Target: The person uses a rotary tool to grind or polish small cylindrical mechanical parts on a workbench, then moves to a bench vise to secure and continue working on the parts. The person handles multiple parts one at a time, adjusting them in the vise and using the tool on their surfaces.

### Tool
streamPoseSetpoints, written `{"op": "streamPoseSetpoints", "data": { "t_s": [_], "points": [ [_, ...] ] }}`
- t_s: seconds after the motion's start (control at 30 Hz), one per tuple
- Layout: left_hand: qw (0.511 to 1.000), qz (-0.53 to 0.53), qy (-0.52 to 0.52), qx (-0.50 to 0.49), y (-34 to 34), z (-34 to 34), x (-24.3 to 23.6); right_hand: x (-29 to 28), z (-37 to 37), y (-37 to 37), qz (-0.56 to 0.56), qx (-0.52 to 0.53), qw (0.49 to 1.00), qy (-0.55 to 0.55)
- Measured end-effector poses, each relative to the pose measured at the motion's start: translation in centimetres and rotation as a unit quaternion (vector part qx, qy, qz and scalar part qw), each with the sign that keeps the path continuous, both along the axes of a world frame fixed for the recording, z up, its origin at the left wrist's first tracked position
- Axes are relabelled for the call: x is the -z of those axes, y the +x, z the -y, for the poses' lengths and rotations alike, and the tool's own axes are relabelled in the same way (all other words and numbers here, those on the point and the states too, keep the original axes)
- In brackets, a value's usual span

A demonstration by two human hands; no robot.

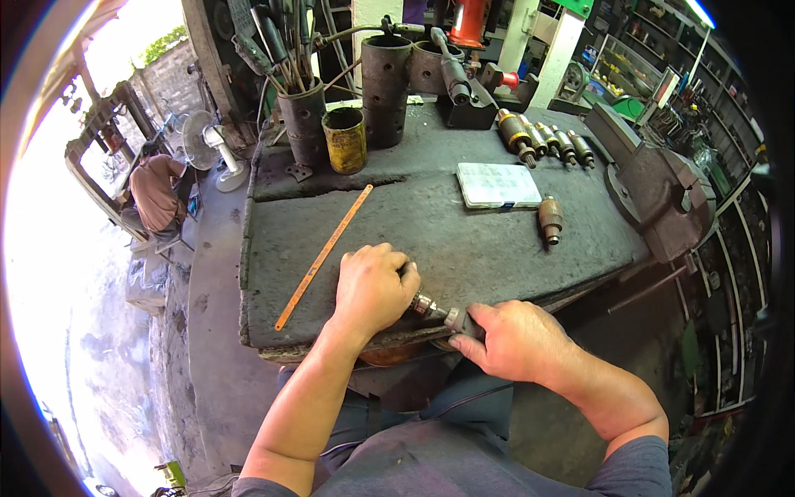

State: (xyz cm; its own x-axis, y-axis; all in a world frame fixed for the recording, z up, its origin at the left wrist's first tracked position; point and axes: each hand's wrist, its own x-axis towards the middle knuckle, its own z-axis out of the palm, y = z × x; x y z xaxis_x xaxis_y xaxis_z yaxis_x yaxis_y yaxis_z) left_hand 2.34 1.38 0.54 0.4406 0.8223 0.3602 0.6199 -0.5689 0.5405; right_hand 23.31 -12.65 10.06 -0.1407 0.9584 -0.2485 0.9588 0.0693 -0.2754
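Note:
My left hand (373, 286) is closed round a metal part, mostly hidden under its fingers, with a bright ridged shaft (426, 304) showing toward the right. My right hand (522, 340) grips a grey cylindrical piece (460, 322) at that shaft's right end, near the bench's front edge. An orange hacksaw blade (323, 257) lies left of my left hand. Beyond my hands on the dark, worn workbench (414, 232) are a clear lidded compartment box (497, 184) and a single rusty cylindrical motor part (551, 217).
At the back stand pierced metal tool holders (386, 91), a yellow can (345, 145) and several copper-banded armatures (522, 137). A large vise (671, 215) occupies the right corner. On the left a person (156, 195) sits beside a white fan (201, 145).

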Motion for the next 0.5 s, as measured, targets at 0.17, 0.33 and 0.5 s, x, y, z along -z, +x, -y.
{"op": "streamPoseSetpoints", "data": {
  "t_s": [0.17,0.33,0.5],
  "points": [
    [0.998,0.054,0.009,0.025,-1.4,0.9,0.4,0.0,0.1,-0.1,0.001,0.004,1.0,0.023],
    [0.997,0.068,0.001,0.037,-1.7,1.2,0.3,-0.1,0.4,-0.4,-0.021,-0.014,1.0,0.018],
    [0.997,0.066,-0.001,0.038,-1.7,1.2,0.0,0.1,0.2,-0.3,-0.014,-0.001,0.999,0.03]
  ]
}}
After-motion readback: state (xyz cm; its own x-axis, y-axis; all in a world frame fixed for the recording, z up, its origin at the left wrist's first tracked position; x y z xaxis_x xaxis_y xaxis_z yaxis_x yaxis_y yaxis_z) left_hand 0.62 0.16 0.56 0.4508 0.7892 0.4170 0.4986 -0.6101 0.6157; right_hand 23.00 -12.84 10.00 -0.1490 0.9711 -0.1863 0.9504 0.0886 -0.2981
